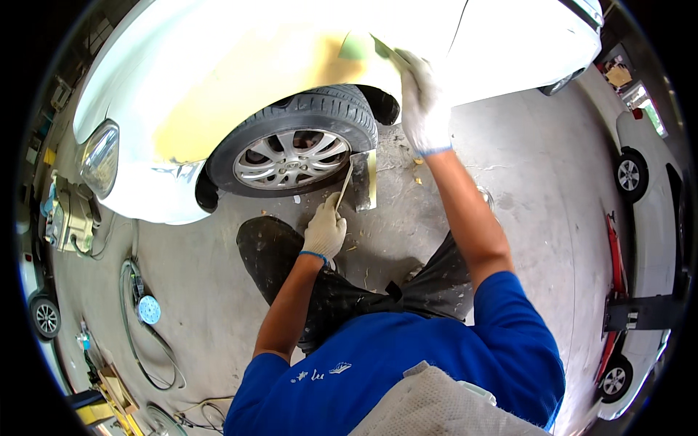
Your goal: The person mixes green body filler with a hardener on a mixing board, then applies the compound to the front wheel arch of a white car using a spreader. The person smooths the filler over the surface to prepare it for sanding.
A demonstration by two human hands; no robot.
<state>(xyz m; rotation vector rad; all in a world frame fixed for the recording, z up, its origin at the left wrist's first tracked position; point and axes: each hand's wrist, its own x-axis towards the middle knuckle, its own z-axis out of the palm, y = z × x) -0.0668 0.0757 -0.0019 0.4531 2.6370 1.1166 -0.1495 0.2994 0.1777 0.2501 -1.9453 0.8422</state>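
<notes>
My right hand [424, 102], in a white knit glove, is raised to the white car's fender [247, 80] above the wheel arch. It grips a putty spreader [385, 49], its edge against the panel beside a pale green patch [355, 48]. Yellowish filler covers much of the fender around the arch. Lower down, my left hand [324, 231], gloved too, is closed on a thin pale scraper [346, 183], seen almost edge-on. The scraper's tip comes near a dark rectangular board [363, 182] with a cream strip, beside the tire [320, 112]. Fingers partly hide both handles.
A hose with a round blue-faced sander [148, 309] lies on the concrete floor to the left. Beyond it stands a wheeled machine [71, 214]. Another white car [651, 240] and a red jack-like frame [615, 276] are at the right. Yellow scraps dot the floor.
</notes>
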